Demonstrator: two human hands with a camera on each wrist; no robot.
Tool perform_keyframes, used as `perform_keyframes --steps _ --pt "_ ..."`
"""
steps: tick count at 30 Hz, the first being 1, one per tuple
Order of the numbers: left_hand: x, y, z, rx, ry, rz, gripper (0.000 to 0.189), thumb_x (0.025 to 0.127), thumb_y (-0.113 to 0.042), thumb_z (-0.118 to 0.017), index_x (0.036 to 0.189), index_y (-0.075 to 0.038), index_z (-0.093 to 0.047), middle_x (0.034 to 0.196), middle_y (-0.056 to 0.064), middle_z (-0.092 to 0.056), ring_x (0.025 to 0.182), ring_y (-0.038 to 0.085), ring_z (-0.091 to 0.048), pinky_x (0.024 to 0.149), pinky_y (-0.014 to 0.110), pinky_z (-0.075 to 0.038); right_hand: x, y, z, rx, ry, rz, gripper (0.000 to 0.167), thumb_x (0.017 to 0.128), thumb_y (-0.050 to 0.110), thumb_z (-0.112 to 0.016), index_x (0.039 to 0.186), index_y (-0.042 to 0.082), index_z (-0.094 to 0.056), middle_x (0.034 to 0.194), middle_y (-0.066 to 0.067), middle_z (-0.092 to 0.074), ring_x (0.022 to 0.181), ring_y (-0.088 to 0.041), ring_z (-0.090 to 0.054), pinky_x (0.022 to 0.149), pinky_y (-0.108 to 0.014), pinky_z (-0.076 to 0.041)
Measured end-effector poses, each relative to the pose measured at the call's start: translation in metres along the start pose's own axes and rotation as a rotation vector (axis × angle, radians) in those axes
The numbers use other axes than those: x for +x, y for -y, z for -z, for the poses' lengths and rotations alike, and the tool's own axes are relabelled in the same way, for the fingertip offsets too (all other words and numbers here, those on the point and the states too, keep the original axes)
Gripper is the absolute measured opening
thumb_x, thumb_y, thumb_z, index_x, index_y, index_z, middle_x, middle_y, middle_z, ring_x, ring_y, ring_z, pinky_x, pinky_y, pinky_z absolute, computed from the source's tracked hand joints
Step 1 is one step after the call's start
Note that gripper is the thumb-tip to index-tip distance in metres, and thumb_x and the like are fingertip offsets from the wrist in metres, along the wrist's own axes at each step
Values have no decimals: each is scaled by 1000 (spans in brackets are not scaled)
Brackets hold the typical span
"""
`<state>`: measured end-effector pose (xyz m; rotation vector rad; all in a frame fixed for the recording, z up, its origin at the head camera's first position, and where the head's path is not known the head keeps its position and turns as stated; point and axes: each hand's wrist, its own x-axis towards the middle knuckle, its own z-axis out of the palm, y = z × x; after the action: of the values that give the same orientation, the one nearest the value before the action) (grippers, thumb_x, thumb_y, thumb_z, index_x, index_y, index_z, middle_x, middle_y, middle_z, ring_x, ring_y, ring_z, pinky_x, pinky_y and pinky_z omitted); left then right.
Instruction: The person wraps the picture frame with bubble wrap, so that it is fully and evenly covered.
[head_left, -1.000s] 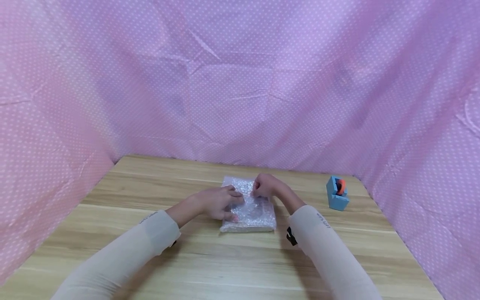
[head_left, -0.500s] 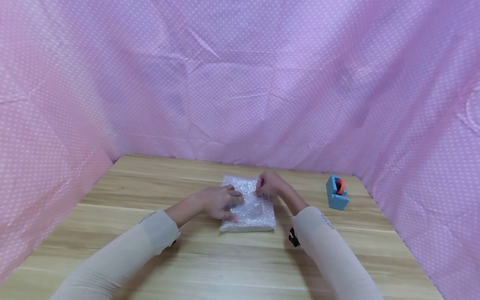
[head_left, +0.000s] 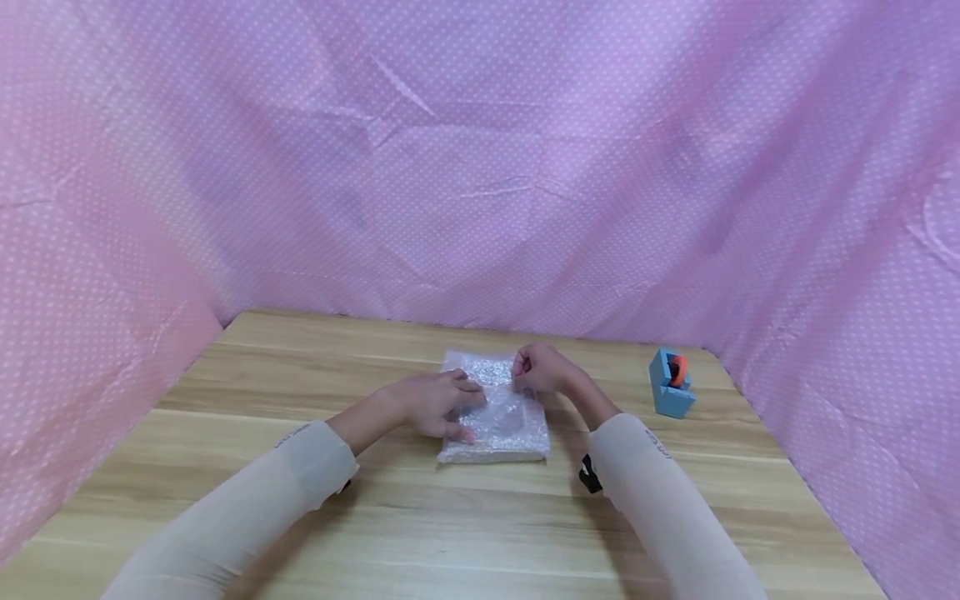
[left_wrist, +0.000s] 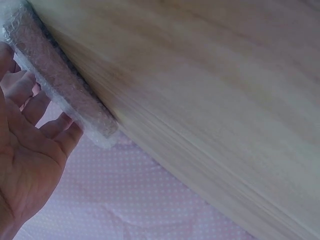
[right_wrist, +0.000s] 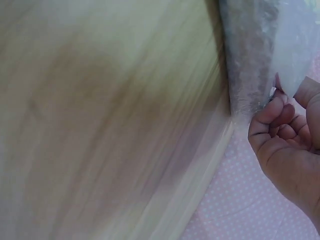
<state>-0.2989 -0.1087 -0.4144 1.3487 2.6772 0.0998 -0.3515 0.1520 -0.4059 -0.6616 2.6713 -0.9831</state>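
Note:
A flat rectangular parcel in clear bubble wrap (head_left: 504,429) lies on the wooden table, and its side shows in the left wrist view. My left hand (head_left: 435,406) rests on the parcel's left part, fingers spread and slightly bent across the top. On the far right part, my right hand (head_left: 542,369) has its fingers curled at the wrap's surface. The right wrist view shows this right hand (right_wrist: 287,142) with thumb and forefinger pinching at a lifted edge of the bubble wrap (right_wrist: 252,55). What the fingertips hold is partly hidden.
A blue tape dispenser (head_left: 670,398) with an orange roll core (head_left: 679,371) stands to the right of the parcel. The wooden table (head_left: 442,533) ends at the back against a pink dotted cloth (head_left: 465,225), which also hangs at both sides.
My right hand has shifted slightly to the right over the parcel, mostly in the first half second. The left hand stays in place on the wrap.

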Motion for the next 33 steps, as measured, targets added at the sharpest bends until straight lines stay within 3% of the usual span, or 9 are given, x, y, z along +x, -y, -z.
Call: perform_keyframes --steps 13,20,24,33 --pt "-2 -3 9 -14 9 -3 74 95 -65 -58 153 -19 -50 159 7 -44 149 43 -31 120 54 -29 -2 1 -3 -2 -31 -21 13 82 -7 -74 83 3 -65 77 -4 -63 71 -15 -58 66 -25 -53" --pt "-1 -2 10 14 -12 -14 73 93 -66 -61 150 -20 -53 156 5 -49 143 31 -42 117 48 -37 -3 4 -4 -46 -23 32 9 83 -8 -72 85 1 -68 78 -5 -66 73 -15 -61 69 -26 -56" --pt "-1 0 8 3 -17 -16 74 93 -66 -61 150 -19 -53 156 5 -48 145 32 -40 120 49 -33 -5 4 -3 -72 -24 55 9 84 -6 -74 83 1 -69 77 -5 -67 72 -14 -61 70 -26 -56" --pt "2 10 7 -9 -77 -122 69 94 -62 -63 143 -14 -61 151 9 -54 140 30 -47 119 45 -35 -9 2 0 -43 -21 67 9 88 -3 -74 83 2 -69 76 -4 -67 70 -12 -61 68 -25 -56"
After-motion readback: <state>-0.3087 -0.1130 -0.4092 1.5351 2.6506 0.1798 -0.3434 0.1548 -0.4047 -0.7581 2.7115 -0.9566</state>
